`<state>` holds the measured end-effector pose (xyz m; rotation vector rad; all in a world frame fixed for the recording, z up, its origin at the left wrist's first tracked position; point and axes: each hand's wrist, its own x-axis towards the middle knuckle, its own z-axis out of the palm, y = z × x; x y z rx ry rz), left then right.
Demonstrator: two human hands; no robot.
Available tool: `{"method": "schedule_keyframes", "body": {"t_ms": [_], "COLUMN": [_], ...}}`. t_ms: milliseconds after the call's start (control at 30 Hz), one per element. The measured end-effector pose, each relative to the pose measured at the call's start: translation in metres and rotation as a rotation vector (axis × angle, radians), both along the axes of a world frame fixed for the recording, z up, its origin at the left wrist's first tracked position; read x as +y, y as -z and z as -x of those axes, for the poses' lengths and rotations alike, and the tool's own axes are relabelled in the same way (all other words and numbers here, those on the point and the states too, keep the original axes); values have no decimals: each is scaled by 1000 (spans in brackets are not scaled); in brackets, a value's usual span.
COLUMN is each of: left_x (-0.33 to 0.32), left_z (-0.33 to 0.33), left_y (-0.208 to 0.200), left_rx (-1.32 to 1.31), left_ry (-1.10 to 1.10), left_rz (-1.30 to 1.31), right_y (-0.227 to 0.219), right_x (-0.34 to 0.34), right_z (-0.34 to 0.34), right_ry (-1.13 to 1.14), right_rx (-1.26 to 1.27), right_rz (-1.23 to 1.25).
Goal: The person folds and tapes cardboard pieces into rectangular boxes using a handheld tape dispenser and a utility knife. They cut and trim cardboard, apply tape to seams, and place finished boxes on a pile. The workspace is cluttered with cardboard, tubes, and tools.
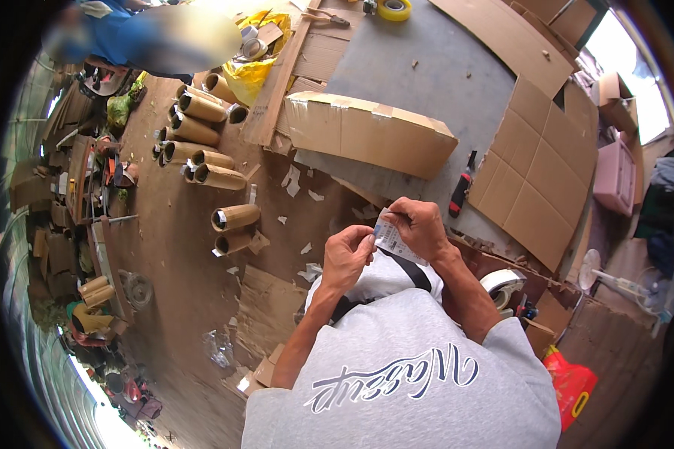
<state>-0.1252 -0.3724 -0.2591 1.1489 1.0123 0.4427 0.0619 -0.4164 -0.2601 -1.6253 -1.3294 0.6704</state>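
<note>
Close in front of my body, both hands are closed on a small white printed label (394,241). My left hand (348,257) pinches its left edge between thumb and fingers. Higher up, my right hand (419,227) grips the label's upper part. Just beyond the hands, a long closed cardboard carton (371,138) lies along the table's near edge, with clear tape on its upper edges. Right of the carton rests a red and black handled knife (462,187), apart from my right hand.
Flat cardboard (535,172) covers the grey table's (427,60) right side. Pliers (326,18) and a yellow tape roll (394,9) lie at the far side. Several cardboard tubes (202,108) are on the floor, left. A person in blue (112,34) is at the far left.
</note>
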Motion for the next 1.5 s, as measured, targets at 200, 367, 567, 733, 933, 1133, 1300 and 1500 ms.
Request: {"method": "schedule_keyframes", "body": {"t_ms": [200, 367, 567, 733, 933, 1133, 1300, 1500], "left_x": [1, 2, -2, -2, -2, -2, -2, 3], "left_z": [15, 11, 9, 8, 8, 9, 7, 2], "left_y": [1, -14, -10, -11, -10, -6, -6, -6], "left_rx": [-20, -117, -176, -166, -178, -240, -325, -358], "left_ry": [-30, -47, -33, -38, -24, -18, -45, -68], "left_rz": [83, 256, 319, 344, 364, 416, 481, 434], "right_y": [8, 10, 10, 9, 11, 13, 20, 20], "right_x": [-3, -6, -9, -10, -11, -11, -11, -9], "right_z": [-10, -15, -11, -13, -15, -15, -10, 3], "right_ry": [50, -1, -33, -42, -42, -41, -40, -21], "right_rx": [163, 271, 272, 277, 265, 294, 377, 410], "right_rz": [61, 113, 111, 112, 122, 137, 145, 93]}}
